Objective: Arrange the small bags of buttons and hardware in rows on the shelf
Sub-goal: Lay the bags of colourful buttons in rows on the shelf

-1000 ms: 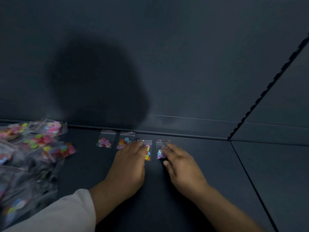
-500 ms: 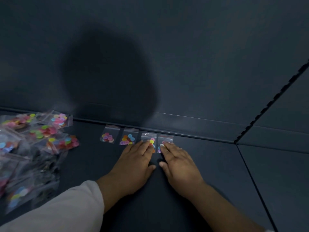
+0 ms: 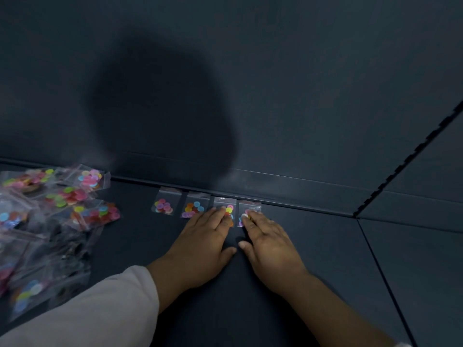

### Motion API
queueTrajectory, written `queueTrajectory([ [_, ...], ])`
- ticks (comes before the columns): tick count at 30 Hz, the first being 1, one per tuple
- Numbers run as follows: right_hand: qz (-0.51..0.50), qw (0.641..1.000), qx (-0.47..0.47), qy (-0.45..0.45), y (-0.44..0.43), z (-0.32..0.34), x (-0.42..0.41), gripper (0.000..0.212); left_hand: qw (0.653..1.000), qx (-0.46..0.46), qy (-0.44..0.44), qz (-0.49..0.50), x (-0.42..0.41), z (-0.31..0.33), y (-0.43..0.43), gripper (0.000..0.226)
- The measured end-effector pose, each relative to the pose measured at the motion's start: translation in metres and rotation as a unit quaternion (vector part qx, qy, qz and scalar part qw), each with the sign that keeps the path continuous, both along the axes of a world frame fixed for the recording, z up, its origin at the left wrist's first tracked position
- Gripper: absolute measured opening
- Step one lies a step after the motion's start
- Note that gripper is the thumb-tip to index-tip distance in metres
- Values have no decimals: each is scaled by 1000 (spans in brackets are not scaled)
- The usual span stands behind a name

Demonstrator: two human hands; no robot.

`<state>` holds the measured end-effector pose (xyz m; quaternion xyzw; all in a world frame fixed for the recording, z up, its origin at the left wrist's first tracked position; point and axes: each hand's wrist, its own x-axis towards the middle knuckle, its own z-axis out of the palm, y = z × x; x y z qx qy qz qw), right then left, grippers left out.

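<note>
Four small bags of coloured buttons are lying in a row along the back edge of the shelf (image 3: 325,259). The left grip (image 3: 200,244) is lying flat and open, palm down, fingers pointing to 12 o'clock, fingertips pressing the third bag (image 3: 226,203). The right grip (image 3: 269,249), just at its 3 o'clock, is lying equally flat and uncurled, fingertips touching the fourth bag (image 3: 250,205). The first bag (image 3: 164,205) and second bag (image 3: 195,207) are sitting untouched toward 10 o'clock. A loose pile of bags (image 3: 50,216) is lying well apart at 9 o'clock.
</note>
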<state>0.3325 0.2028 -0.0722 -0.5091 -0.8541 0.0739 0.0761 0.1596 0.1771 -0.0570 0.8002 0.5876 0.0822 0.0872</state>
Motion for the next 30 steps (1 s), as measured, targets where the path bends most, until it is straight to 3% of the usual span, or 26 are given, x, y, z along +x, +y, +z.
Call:
queueTrajectory([
  [12, -6, 999, -15, 31, -4, 10, -5, 81, 1000, 20, 2, -7, -5, 6, 1, 78],
  [17, 11, 998, 19, 60, -8, 26, -29, 69, 998, 50, 23, 19, -27, 18, -4, 76],
  [23, 53, 994, 45, 82, -8, 38, -86, 47, 990, 107, 56, 75, -85, 35, -21, 53],
  [30, 112, 987, 26, 113, -13, 43, -168, 44, 971, 126, 113, 171, -169, 47, -50, 42],
])
